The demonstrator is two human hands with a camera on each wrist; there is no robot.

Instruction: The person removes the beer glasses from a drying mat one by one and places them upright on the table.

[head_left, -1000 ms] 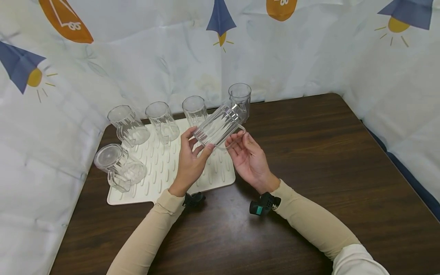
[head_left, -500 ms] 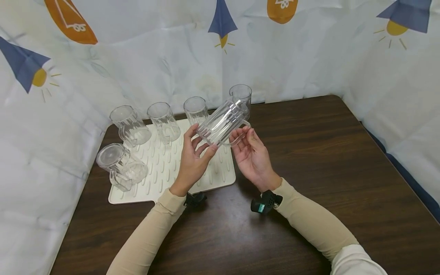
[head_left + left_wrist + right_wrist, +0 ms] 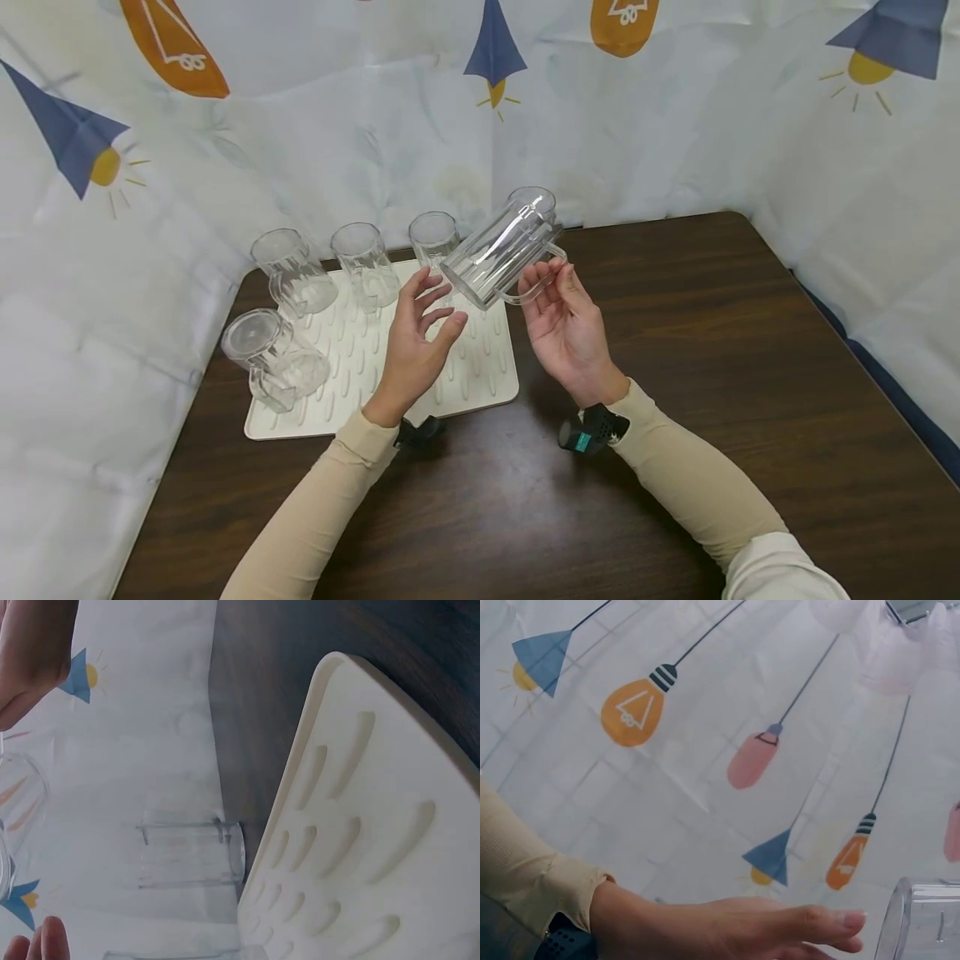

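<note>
A clear faceted mug (image 3: 501,257) is held tilted in the air, its mouth or base end toward the far right. My right hand (image 3: 566,329) grips it by the handle, fingers curled round the loop, palm turned up. Just left of the mug, my left hand (image 3: 420,342) is spread with thumb and fingers apart, holding nothing. In the left wrist view, part of the mug (image 3: 22,787) shows between the right hand (image 3: 34,660) above and left fingertips (image 3: 54,941) below. The right wrist view shows the left hand (image 3: 735,930) pointing at the mug (image 3: 926,922).
On the cream drying mat (image 3: 472,392) stand clear mugs: one at the front left (image 3: 273,358), others in a back row, including a left mug (image 3: 292,271), a middle mug (image 3: 365,265) and a right mug (image 3: 433,233). Another mug (image 3: 534,197) stands beyond the held one. Dark wooden table (image 3: 712,333); printed curtain (image 3: 675,142) behind.
My left hand has let go of the mug's body and now stands apart from it. My right hand has carried the mug up and to the right by its handle.
</note>
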